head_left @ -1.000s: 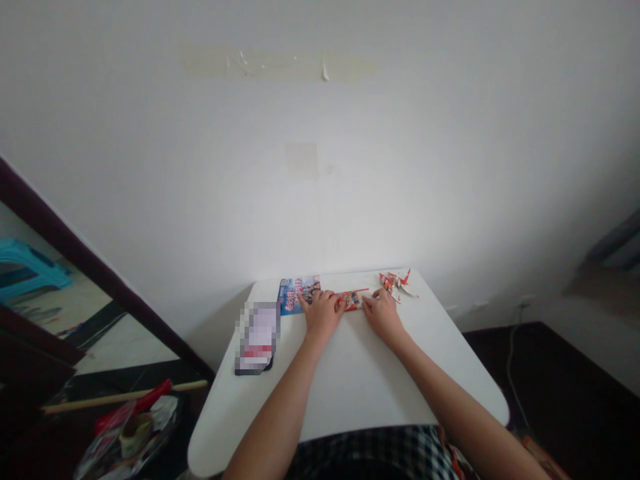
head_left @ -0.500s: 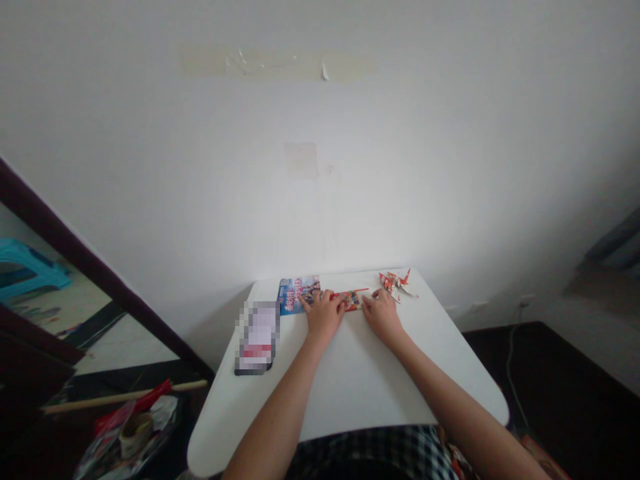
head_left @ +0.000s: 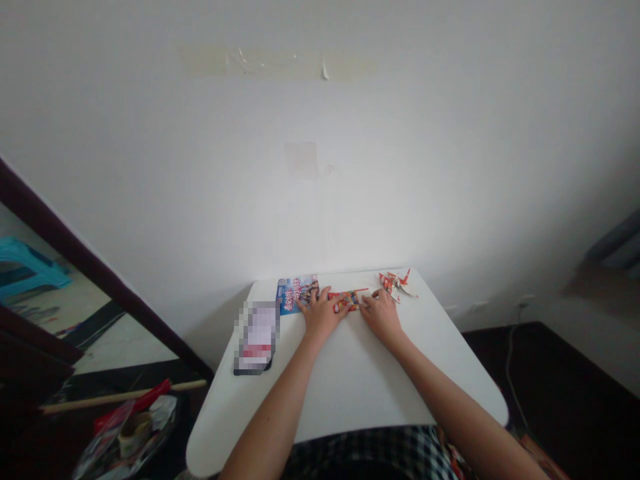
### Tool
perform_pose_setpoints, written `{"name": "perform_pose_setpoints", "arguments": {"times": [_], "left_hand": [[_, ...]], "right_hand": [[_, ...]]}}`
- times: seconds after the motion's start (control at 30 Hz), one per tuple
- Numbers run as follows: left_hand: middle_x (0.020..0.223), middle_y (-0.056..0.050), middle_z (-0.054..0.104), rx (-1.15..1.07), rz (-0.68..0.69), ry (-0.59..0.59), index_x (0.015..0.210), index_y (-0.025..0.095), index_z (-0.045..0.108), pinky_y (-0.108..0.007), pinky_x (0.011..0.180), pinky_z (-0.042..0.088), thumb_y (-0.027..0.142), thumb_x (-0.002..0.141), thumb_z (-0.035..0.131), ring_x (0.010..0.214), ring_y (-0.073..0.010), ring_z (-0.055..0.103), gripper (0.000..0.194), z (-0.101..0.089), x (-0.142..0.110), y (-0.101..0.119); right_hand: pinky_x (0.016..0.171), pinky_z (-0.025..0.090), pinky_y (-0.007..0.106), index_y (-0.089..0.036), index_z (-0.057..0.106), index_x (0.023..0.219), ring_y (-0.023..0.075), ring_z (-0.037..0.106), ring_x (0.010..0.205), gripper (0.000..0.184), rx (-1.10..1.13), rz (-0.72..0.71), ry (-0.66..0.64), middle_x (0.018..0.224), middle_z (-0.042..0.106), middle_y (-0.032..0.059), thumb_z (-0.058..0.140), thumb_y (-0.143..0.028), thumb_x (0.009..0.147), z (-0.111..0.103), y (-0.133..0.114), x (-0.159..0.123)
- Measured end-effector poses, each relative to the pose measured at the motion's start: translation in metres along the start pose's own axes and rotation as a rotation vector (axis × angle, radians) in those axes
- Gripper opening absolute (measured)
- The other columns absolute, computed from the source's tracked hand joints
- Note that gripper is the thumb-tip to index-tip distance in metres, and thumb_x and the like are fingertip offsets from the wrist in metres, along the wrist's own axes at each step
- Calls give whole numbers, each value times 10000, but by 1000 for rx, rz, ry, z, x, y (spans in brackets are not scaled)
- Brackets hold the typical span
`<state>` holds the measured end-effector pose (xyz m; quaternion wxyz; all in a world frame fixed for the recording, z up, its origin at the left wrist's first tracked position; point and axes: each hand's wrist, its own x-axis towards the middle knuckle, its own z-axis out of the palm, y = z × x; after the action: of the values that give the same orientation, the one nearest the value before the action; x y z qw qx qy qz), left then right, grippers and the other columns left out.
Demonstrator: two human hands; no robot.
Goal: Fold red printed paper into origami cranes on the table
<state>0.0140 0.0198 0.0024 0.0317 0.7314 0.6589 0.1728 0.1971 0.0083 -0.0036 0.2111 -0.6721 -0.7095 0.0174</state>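
Observation:
A small strip of folded red and yellow printed paper (head_left: 347, 301) lies flat near the table's back edge, between both hands. My left hand (head_left: 321, 313) is open, its fingers spread; the thumb touches the strip's near edge, and the other fingers rest by a blue printed leaflet (head_left: 291, 293). At the strip's right end, my right hand (head_left: 382, 313) has its fingers bent and pinched together on the paper. Just beyond that hand sits a folded red and white paper shape (head_left: 399, 283) with pointed tips.
The white table (head_left: 365, 393) stands against a wall. A phone (head_left: 257, 337) with a blurred screen lies at its left. On the floor to the left are a wooden stick (head_left: 190, 385) and a bag of odds and ends (head_left: 137, 433). A cable (head_left: 510, 360) hangs at the right.
My left hand has shifted slightly left and its thumb side has opened, so more of the printed strip shows. The right hand has stayed almost in place.

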Motion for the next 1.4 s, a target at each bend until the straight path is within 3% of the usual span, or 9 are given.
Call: {"name": "perform_pose_setpoints", "arguments": {"times": [0.27, 0.43, 0.57, 0.7, 0.87, 1.1, 1.4], "left_hand": [[1631, 70, 405, -3, -19, -15, 1294, 565, 631, -786, 1165, 77, 767, 861, 470, 1504, -395, 264, 504, 1, 1, -1], [1632, 58, 406, -13, -43, -8, 1286, 553, 643, -776, 1172, 39, 713, 829, 577, 1510, -392, 260, 488, 2, 1, 3], [1638, 43, 396, -15, -54, -10, 1292, 546, 642, -791, 1162, 33, 727, 837, 547, 1515, -405, 247, 498, 1, 0, 4], [1685, 56, 294, -19, -49, -104, 1319, 584, 597, -837, 1118, 62, 753, 860, 479, 1549, -428, 161, 504, -4, 3, -4], [1718, 96, 165, 6, -28, -232, 1396, 628, 480, -863, 1095, 52, 660, 922, 436, 1576, -429, 35, 477, -8, 9, -12], [1726, 98, 107, 19, -26, -244, 1413, 632, 451, -862, 1094, 52, 556, 957, 420, 1584, -404, -11, 464, -11, 8, -12], [1726, 114, 102, 23, -71, -284, 1417, 625, 452, -850, 1105, 98, 581, 938, 444, 1581, -413, 29, 482, -17, 9, -29]], "right_hand": [[1042, 394, 374, -230, 753, 1165, 273, 531, 1190, 416, -10, 61, 14, 1188, 574, 133, 642, -543, 915, -2, -8, -1], [1040, 399, 391, -236, 751, 1140, 281, 538, 1192, 425, 2, 74, 22, 1196, 574, 132, 663, -569, 890, -4, -9, -1], [1027, 404, 391, -237, 732, 1146, 277, 542, 1188, 444, 33, 108, 30, 1220, 577, 123, 681, -581, 871, -3, -8, 0], [1028, 399, 394, -242, 714, 1183, 285, 515, 1223, 430, 68, 131, 36, 1245, 576, 122, 705, -535, 867, 0, -6, 2], [1031, 384, 390, -274, 719, 1193, 280, 485, 1243, 331, 102, 142, 25, 1245, 577, 113, 695, -414, 895, 4, -1, 5], [1034, 362, 390, -315, 720, 1213, 275, 474, 1237, 320, 106, 141, -9, 1258, 564, 98, 669, -300, 897, 5, 4, 8], [1043, 361, 392, -313, 706, 1239, 275, 459, 1258, 342, 119, 154, -26, 1282, 549, 99, 661, -289, 901, 2, 1, 6]]}}
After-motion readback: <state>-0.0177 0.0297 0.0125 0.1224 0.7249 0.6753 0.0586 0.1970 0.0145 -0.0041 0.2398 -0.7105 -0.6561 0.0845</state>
